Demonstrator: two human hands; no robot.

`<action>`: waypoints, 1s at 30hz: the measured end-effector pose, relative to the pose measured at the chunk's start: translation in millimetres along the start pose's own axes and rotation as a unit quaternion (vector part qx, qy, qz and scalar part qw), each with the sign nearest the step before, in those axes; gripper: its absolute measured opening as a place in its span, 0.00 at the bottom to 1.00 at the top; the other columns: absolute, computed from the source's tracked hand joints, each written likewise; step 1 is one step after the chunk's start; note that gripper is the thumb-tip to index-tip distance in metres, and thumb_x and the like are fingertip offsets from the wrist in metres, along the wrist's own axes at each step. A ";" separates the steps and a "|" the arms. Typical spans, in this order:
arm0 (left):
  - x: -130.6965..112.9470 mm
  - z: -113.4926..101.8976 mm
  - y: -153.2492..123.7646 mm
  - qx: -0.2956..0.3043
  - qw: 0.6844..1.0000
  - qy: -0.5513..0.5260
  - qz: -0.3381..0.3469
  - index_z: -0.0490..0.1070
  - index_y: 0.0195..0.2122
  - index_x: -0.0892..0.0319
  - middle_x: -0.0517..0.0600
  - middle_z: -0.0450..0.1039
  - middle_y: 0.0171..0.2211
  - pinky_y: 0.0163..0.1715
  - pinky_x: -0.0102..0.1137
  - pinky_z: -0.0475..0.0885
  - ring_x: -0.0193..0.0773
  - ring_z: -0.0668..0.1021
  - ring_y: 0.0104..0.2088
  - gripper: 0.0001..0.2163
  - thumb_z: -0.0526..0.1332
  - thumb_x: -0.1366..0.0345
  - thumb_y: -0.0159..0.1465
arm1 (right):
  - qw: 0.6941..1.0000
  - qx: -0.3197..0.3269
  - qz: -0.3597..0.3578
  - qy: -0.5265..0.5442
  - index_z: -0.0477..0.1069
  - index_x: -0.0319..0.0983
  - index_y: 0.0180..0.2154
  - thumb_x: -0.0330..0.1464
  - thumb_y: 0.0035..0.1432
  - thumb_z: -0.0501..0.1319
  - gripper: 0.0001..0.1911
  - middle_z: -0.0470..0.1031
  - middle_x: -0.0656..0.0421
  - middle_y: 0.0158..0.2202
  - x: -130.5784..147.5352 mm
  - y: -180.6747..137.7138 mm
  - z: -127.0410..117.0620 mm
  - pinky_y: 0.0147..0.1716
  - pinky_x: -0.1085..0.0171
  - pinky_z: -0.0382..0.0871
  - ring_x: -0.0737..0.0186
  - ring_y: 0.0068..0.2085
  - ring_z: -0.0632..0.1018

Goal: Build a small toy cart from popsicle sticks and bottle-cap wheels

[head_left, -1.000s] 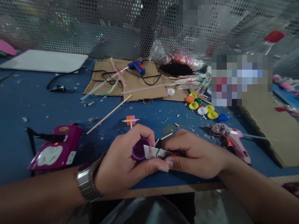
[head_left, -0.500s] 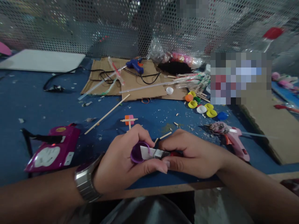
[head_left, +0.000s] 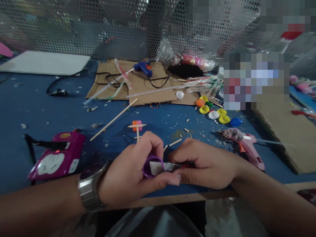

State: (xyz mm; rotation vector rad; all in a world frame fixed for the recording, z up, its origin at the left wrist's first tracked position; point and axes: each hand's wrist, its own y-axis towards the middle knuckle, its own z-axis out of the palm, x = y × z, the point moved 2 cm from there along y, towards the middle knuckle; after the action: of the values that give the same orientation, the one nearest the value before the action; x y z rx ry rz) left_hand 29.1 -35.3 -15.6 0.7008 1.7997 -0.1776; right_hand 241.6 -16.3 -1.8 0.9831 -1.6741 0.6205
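My left hand (head_left: 125,174), with a metal-banded watch (head_left: 90,192) on its wrist, is wrapped round a small purple plastic cap (head_left: 147,168). The cap's open mouth faces me. In my right hand (head_left: 209,166) is a cutter knife (head_left: 170,166), its red handle mostly hidden by the fingers. The wide blade reaches across the cap's rim, its end inside the mouth. The thumbs of both hands meet just beside the knife. Beyond my left hand lies a small orange and pink piece (head_left: 137,123) with thin wooden sticks across it.
A pink glue gun (head_left: 249,143) lies to the right, a blue one (head_left: 143,68) on cardboard (head_left: 153,92) at the back. Several bottle caps (head_left: 224,118) are grouped right of centre. A magenta device (head_left: 58,154) sits left. One long stick (head_left: 113,120) and white scraps lie on the blue table.
The purple cap has shifted slightly right and down and turned a little in my left hand. The knife blade is tilted differently against its rim. Both hands keep their grip.
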 end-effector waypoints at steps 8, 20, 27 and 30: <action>-1.6 -3.6 6.0 0.060 0.996 0.070 -0.013 0.61 0.37 0.53 0.41 0.69 0.27 0.21 0.29 0.57 0.32 0.68 0.23 0.19 0.69 0.48 0.68 | 1.000 0.012 -0.003 0.003 0.67 0.39 0.28 0.37 0.72 0.66 0.19 0.58 0.68 0.24 -0.5 -0.3 1.3 0.27 0.68 0.53 0.71 0.25 0.58; -3.0 -2.4 8.1 -0.019 0.999 -0.035 -0.030 0.68 0.37 0.55 0.40 0.68 0.25 0.21 0.27 0.60 0.29 0.65 0.23 0.24 0.78 0.45 0.60 | 1.000 -0.016 0.009 -0.016 0.69 0.39 0.28 0.39 0.73 0.65 0.20 0.59 0.68 0.22 -2.1 -1.0 -0.1 0.26 0.68 0.53 0.71 0.24 0.61; 0.2 -7.8 12.0 -0.032 0.999 0.023 0.032 0.79 0.48 0.53 0.44 0.83 0.36 0.34 0.28 0.74 0.34 0.80 0.32 0.16 0.75 0.51 0.67 | 0.998 -0.065 -0.001 -0.024 0.70 0.38 0.28 0.39 0.72 0.67 0.21 0.60 0.69 0.22 -0.3 -0.6 -4.5 0.25 0.70 0.53 0.73 0.24 0.61; 1.7 -5.0 8.9 -0.014 0.999 0.022 0.035 0.77 0.51 0.53 0.44 0.82 0.36 0.33 0.28 0.74 0.33 0.80 0.31 0.15 0.71 0.51 0.71 | 0.998 -0.063 0.009 -0.021 0.69 0.37 0.27 0.41 0.72 0.68 0.22 0.58 0.69 0.22 -0.1 -0.4 -4.4 0.24 0.70 0.53 0.74 0.24 0.60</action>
State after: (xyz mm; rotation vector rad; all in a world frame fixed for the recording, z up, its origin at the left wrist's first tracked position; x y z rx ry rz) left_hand 29.5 -25.2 -13.4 0.7516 1.8135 -0.0901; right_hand 244.2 -13.0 -0.6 0.8966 -1.7397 0.5022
